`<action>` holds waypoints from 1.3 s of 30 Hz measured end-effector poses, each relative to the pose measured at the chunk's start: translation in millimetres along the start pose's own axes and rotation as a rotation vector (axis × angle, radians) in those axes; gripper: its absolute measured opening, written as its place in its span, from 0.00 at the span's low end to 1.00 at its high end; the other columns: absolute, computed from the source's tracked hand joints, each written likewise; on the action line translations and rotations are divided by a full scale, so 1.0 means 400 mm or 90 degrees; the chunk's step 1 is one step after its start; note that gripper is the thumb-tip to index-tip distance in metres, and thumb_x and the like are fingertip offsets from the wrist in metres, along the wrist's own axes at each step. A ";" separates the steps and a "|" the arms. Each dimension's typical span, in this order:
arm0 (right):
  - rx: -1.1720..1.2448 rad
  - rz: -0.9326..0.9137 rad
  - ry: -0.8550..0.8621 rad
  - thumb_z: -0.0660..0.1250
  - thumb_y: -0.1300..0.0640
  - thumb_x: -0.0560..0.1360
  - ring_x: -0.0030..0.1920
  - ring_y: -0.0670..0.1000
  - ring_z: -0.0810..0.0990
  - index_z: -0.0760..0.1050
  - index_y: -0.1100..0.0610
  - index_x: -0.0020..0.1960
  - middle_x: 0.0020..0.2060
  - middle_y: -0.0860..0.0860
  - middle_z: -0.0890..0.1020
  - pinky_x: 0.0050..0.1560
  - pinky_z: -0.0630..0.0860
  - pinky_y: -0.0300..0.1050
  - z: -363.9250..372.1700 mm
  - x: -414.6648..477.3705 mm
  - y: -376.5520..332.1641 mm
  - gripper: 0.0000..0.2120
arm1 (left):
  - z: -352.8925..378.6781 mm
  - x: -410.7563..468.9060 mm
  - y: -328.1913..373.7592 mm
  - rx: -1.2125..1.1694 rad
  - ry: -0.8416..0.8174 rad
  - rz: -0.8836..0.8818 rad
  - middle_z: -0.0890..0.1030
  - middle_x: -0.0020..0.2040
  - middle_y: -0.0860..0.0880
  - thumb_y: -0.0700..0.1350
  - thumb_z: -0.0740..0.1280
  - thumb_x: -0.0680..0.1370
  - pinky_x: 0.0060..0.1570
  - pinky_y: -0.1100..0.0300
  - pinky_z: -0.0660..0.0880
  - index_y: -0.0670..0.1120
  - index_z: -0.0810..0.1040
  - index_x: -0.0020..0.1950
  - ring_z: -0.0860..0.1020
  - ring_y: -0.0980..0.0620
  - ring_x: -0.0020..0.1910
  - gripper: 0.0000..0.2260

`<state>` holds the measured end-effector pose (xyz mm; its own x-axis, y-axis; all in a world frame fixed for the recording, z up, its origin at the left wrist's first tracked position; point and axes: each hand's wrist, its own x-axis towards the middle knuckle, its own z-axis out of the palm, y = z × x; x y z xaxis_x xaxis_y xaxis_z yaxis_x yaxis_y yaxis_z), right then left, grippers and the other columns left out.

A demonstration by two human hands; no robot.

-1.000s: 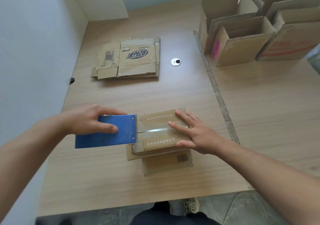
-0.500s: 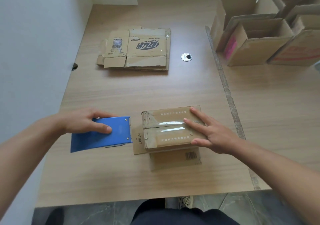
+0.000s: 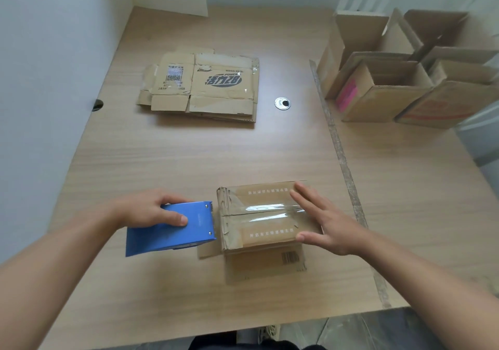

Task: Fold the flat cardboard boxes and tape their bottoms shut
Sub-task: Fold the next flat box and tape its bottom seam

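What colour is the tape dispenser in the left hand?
Blue, seen in the head view: tape dispenser, left hand.

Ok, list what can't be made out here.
Head view:
Tape roll: hidden inside the blue dispenser held by the left hand.
Right end of the taped box: covered by the right hand.
Rightmost open boxes: cut by the frame edge.
Small print on the flat stack: too small.

Matt brown cardboard box [image 3: 266, 216], glossy clear tape [image 3: 259, 209], wood-grain table [image 3: 189, 160]

A round metal grommet [image 3: 282, 103] sits in the wooden table [image 3: 189, 158]; white wall [image 3: 40, 52] alongside.
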<state>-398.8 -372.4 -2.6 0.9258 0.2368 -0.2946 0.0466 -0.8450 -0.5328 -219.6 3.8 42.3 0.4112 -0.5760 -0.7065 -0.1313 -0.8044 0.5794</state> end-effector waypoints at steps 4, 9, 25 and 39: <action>0.106 0.092 0.115 0.69 0.33 0.69 0.78 0.39 0.38 0.38 0.35 0.77 0.77 0.36 0.35 0.75 0.48 0.44 0.012 -0.022 -0.026 0.49 | 0.013 0.029 0.006 0.013 -0.001 0.012 0.82 0.52 0.65 0.62 0.67 0.69 0.60 0.55 0.74 0.75 0.75 0.57 0.81 0.63 0.50 0.17; 0.423 0.231 0.222 0.75 0.41 0.69 0.73 0.37 0.65 0.53 0.42 0.80 0.76 0.38 0.63 0.73 0.66 0.46 0.067 -0.048 -0.055 0.46 | 0.031 0.045 0.008 0.014 0.013 0.046 0.82 0.54 0.65 0.63 0.66 0.69 0.61 0.52 0.74 0.74 0.75 0.59 0.80 0.61 0.53 0.19; 0.018 0.523 0.254 0.57 0.26 0.72 0.78 0.57 0.54 0.38 0.45 0.80 0.78 0.56 0.57 0.75 0.54 0.59 0.036 0.084 -0.211 0.48 | 0.065 0.073 -0.007 -0.014 0.044 0.105 0.80 0.53 0.70 0.59 0.68 0.74 0.51 0.65 0.71 0.70 0.76 0.60 0.78 0.69 0.50 0.15; 0.157 0.447 0.349 0.71 0.40 0.74 0.58 0.52 0.71 0.53 0.35 0.77 0.55 0.50 0.69 0.56 0.66 0.45 0.012 0.081 -0.156 0.39 | 0.069 0.090 -0.020 -0.012 0.042 0.138 0.78 0.52 0.74 0.65 0.63 0.69 0.49 0.65 0.71 0.81 0.71 0.54 0.77 0.71 0.49 0.15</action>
<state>-373.3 -309.5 17.3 0.7621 -0.6051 -0.2302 -0.6158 -0.5678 -0.5462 -228.5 -14.6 1.1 0.4333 -0.7238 -0.5370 -0.2063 -0.6596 0.7227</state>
